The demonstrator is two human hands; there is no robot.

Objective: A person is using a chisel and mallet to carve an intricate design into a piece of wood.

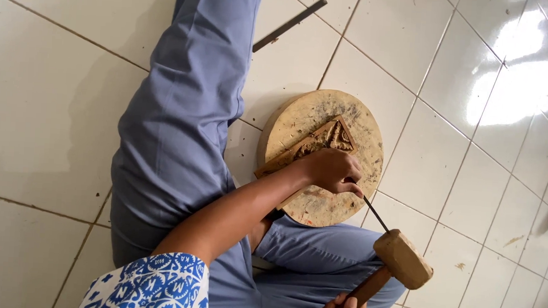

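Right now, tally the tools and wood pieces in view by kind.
Wooden mallet: 1
Thin chisel: 1
Carved wood panel: 1
Round wooden block: 1
Dark metal bar on the floor: 1
Total: 5

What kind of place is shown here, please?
Probably an informal wood-carving spot on a home or small workshop floor. The person sits on white tiles, with a carved panel on a round wooden block, holding a chisel and mallet.
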